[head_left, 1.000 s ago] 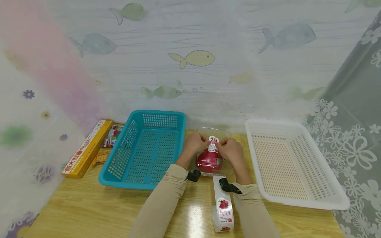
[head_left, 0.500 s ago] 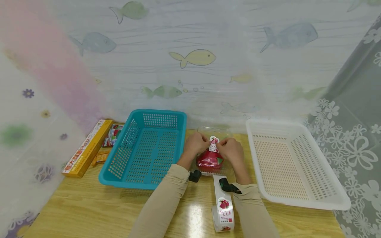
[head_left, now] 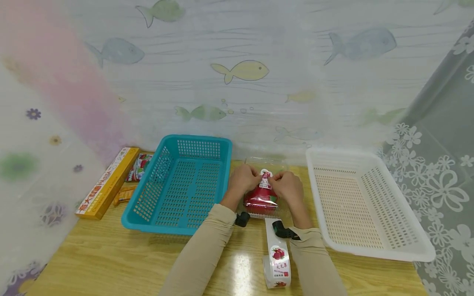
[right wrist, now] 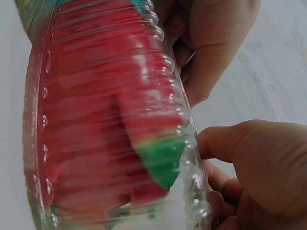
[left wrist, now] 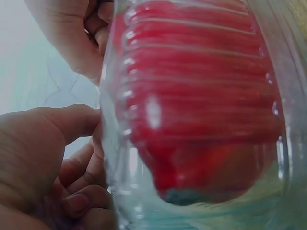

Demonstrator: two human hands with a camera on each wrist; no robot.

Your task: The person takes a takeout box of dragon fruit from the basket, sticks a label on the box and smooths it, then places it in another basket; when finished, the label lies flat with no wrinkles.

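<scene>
A red dragon fruit [head_left: 260,200] with green tips lies inside a clear plastic clamshell box [head_left: 255,215], seen close up in both wrist views. Over the box's lid is a white sticker [head_left: 265,186] with a dragon fruit picture. My left hand [head_left: 243,177] pinches its left edge between thumb and curled fingers. On the opposite edge, my right hand [head_left: 288,186] pinches likewise. From the side, the left thumb [left wrist: 79,120] and right thumb [right wrist: 220,141] come right up to the lid. The fingertips partly cover the sticker.
A roll of stickers [head_left: 277,265] stands in front of the box, its strip running toward it. A blue basket [head_left: 129,226] is at left and a white basket [head_left: 377,253] at right. A pasta box [head_left: 107,185] and small packets [head_left: 140,167] lie far left.
Both hands stay at the sticker's edges, nearly still. The dragon fruit's green tip shows slightly differently through the lid.
</scene>
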